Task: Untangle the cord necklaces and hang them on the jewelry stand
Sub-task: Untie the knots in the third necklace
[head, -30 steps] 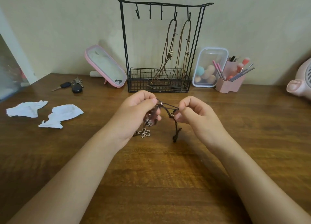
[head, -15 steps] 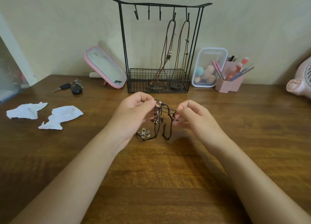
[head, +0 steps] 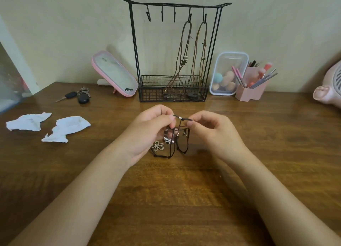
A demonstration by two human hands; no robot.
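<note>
A tangle of dark cord necklaces (head: 177,143) hangs between my hands just above the wooden table, with a flower pendant (head: 157,146) and small metal beads dangling. My left hand (head: 149,129) pinches the cords at their upper left. My right hand (head: 210,129) pinches a short beaded stretch of cord at the upper right. The black wire jewelry stand (head: 135,48) rises behind, against the wall. Two brown cord necklaces (head: 186,48) hang from its two right hooks, their ends in the mesh basket. Its three left hooks are bare.
A pink mirror (head: 114,74) leans left of the stand, with keys (head: 79,96) beside it. Two crumpled white papers (head: 49,126) lie at the left. A clear box of sponges (head: 227,74), a pink brush holder (head: 252,90) and a pink fan (head: 330,89) sit to the right.
The cords have loosened and now hang lower in longer loops. My hands have drawn closer together at the top, holding a short beaded stretch taut between them.
</note>
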